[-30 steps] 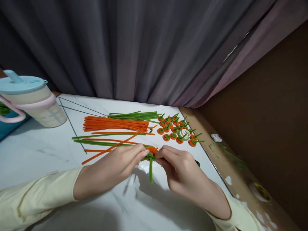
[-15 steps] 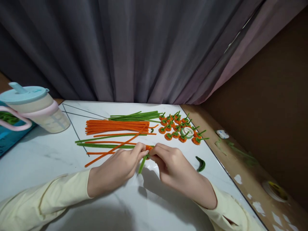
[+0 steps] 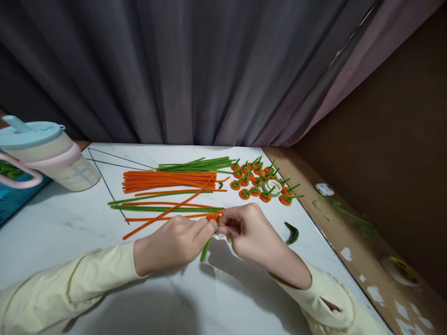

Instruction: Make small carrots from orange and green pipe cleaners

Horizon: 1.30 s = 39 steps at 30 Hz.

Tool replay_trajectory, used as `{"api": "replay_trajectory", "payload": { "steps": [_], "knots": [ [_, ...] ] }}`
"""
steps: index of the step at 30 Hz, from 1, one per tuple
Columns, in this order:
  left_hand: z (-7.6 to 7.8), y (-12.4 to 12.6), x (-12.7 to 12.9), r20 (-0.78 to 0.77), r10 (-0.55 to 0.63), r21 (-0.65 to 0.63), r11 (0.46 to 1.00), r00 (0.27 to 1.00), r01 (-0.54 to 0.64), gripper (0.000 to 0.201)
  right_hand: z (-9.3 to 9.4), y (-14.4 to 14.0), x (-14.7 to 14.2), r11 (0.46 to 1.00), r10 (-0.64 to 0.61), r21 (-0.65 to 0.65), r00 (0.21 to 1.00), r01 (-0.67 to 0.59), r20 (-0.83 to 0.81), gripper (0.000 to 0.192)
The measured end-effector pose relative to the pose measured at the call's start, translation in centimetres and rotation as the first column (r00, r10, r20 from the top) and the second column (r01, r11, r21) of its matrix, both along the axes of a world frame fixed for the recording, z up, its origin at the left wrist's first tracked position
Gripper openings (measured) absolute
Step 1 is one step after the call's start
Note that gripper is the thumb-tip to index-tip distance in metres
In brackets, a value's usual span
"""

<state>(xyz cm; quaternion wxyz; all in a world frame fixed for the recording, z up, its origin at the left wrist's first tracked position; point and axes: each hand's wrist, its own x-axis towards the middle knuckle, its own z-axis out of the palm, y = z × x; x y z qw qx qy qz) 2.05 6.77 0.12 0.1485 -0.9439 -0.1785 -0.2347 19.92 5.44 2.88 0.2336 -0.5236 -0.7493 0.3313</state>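
Between my two hands, above the front of the white table, is a small orange pipe-cleaner pumpkin (image 3: 213,217) with a green pipe cleaner (image 3: 206,251) hanging down from it. My left hand (image 3: 179,239) is closed on the pumpkin, thumb and fingers pinched together. My right hand (image 3: 246,232) pinches at its right side, and its fingertips partly cover the green part. Just behind the hands lie loose orange and green pipe cleaners (image 3: 167,209). A bundle of orange pipe cleaners (image 3: 167,181) is further back, with green pipe cleaners (image 3: 199,164) behind it.
Several finished orange pumpkins with green stems (image 3: 246,193) are grouped at the back right, with a roll of tape (image 3: 272,187) among them. A dark green curved piece (image 3: 291,233) lies right of my hand. A lidded cup (image 3: 52,156) stands left. Paper scraps (image 3: 375,294) lie on the brown surface.
My hands have shifted slightly downward with the pumpkin. The left fingers have turned over its front, more of its orange top shows, and the green pipe cleaner hangs a little lower.
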Motion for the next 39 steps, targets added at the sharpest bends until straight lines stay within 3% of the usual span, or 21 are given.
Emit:
{"api": "replay_trajectory", "payload": {
  "steps": [4,6,8,9,11,13,14,16,17,19,21,25,30,35,39],
  "knots": [
    [-0.3,0.1,-0.1,-0.015,-0.041,-0.080,0.996,0.999,0.040,0.023,-0.2,0.0,-0.2,1.000,-0.003,0.000,0.999,0.003,0.035,0.018],
    [-0.3,0.2,-0.1,0.039,-0.053,-0.215,0.975,0.998,0.060,0.023,-0.3,0.2,-0.2,1.000,0.007,-0.011,0.999,-0.006,0.043,0.017],
    [0.0,0.5,-0.2,0.170,0.009,-0.416,0.907,0.985,0.064,0.020,-0.4,0.5,-0.1,0.999,0.032,-0.035,0.999,-0.031,0.036,0.017],
    [0.2,0.8,-0.2,0.245,0.104,-0.528,0.848,0.964,0.043,0.020,-0.4,0.7,-0.1,0.998,0.045,-0.053,0.999,-0.044,0.025,0.017],
    [0.5,1.5,-0.2,0.328,0.361,-0.751,0.660,0.873,0.010,0.024,-0.2,1.0,0.1,0.995,0.053,-0.090,0.999,-0.053,0.000,0.016],
    [0.7,2.2,-0.2,0.277,0.525,-0.923,0.379,0.805,0.070,0.033,0.1,1.3,0.3,0.992,0.045,-0.116,0.999,-0.045,-0.007,0.016],
    [0.6,2.5,-0.1,0.239,0.533,-0.964,0.228,0.811,0.135,0.037,0.2,1.4,0.4,0.991,0.043,-0.124,0.999,-0.043,0.000,0.016],
    [0.4,2.8,0.0,0.204,0.461,-0.971,-0.013,0.863,0.237,0.040,0.5,1.5,0.6,0.988,0.054,-0.145,0.998,-0.051,0.018,0.016],
    [0.2,2.8,0.1,0.199,0.410,-0.961,-0.097,0.890,0.259,0.039,0.6,1.6,0.7,0.985,0.063,-0.161,0.998,-0.057,0.027,0.015],
    [0.0,2.7,0.3,0.204,0.323,-0.945,-0.183,0.924,0.273,0.035,0.7,1.8,0.8,0.978,0.075,-0.198,0.997,-0.067,0.035,0.015],
    [-0.2,2.5,0.4,0.217,0.297,-0.939,-0.197,0.930,0.282,0.029,0.7,2.0,0.9,0.970,0.076,-0.235,0.996,-0.066,0.036,0.015],
    [-0.7,2.3,0.4,0.225,0.336,-0.939,-0.175,0.915,0.295,0.026,0.9,2.2,0.9,0.932,0.068,-0.356,0.998,-0.063,0.000,0.018],
    [-1.0,2.4,0.2,0.228,0.372,-0.923,-0.212,0.900,0.322,0.029,1.1,2.3,1.2,0.882,0.046,-0.467,0.998,-0.063,-0.049,0.019],
    [-0.9,2.3,0.3,0.294,0.404,-0.894,-0.204,0.866,0.399,0.031,0.8,2.4,1.9,0.907,0.057,-0.417,0.998,-0.064,-0.028,0.015],
    [-1.3,2.2,0.6,0.311,0.496,-0.862,-0.212,0.811,0.460,0.032,0.9,1.8,1.9,0.973,0.126,-0.206,0.985,-0.100,0.115,0.019]
  ]
}}
